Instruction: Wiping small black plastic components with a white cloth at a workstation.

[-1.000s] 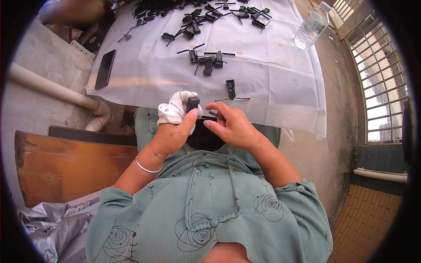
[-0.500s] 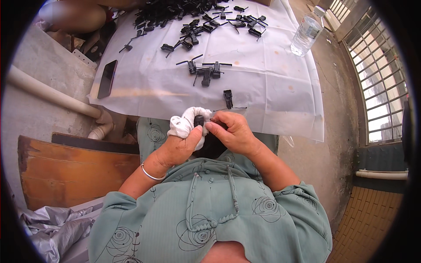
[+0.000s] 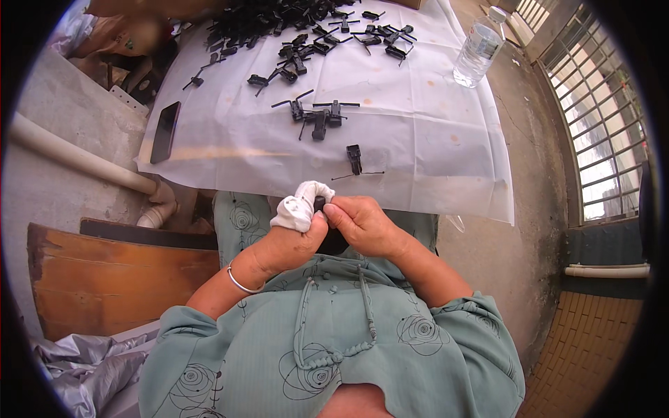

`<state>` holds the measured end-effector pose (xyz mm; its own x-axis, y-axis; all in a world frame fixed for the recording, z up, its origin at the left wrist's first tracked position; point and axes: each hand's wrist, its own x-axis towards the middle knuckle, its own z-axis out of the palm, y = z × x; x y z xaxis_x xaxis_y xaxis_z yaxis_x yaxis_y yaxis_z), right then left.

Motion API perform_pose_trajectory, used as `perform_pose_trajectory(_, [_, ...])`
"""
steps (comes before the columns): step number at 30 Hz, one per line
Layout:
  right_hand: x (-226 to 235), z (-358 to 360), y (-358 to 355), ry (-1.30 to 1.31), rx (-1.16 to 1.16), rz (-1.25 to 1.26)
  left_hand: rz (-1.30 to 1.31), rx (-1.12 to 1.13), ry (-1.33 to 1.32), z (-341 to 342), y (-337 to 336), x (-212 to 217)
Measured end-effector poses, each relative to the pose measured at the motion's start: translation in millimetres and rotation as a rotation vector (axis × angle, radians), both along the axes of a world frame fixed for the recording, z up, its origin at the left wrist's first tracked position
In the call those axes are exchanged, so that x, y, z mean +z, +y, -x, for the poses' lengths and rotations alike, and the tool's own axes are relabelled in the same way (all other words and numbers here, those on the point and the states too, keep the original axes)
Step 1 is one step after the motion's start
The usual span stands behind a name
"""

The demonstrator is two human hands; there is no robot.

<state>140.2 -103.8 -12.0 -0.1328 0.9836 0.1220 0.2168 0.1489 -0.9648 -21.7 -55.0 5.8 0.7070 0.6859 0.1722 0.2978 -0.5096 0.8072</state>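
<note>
My left hand (image 3: 282, 240), its fingers wrapped in white cloth (image 3: 301, 206), and my right hand (image 3: 362, 224) meet over my lap, both pinching a small black plastic part (image 3: 320, 204) that is mostly hidden between the fingers. Just beyond them lies the white sheet (image 3: 418, 139) with a single black part and thin pin (image 3: 355, 160) near its front edge. A small cluster of black parts (image 3: 317, 117) sits further back, and a large pile of several black parts (image 3: 279, 28) lies at the far side.
A black phone (image 3: 165, 132) lies on the sheet's left edge. A clear plastic bottle (image 3: 478, 50) stands at the far right. A white pipe (image 3: 77, 160) and a wooden board (image 3: 118, 279) are on my left. Another person's arm (image 3: 125, 28) shows at top left.
Both hands have stayed together on the small black part, shifting slightly as the fingers work it. The view has tilted so the sheet appears lower.
</note>
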Motion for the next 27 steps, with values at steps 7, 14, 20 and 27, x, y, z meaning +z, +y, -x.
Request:
perform_pose_trajectory(7, [15,-9,-1,-0.015,0.021,0.033,0.766,-0.038,-0.304,-5,-1,10])
perform_pose_trajectory(14, [-5,8,0,-0.085,-0.138,-0.161,-0.035,0.044,-0.027,-11,-6,4])
perform_pose_trajectory(20, [0,-15,-3,-0.356,-0.041,-0.166,-0.041,0.010,0.097,-5,-2,-4])
perform_pose_trajectory(27, [-11,-54,7,-0.962,-0.387,-0.222,-0.324,0.186,0.039,-15,10,6])
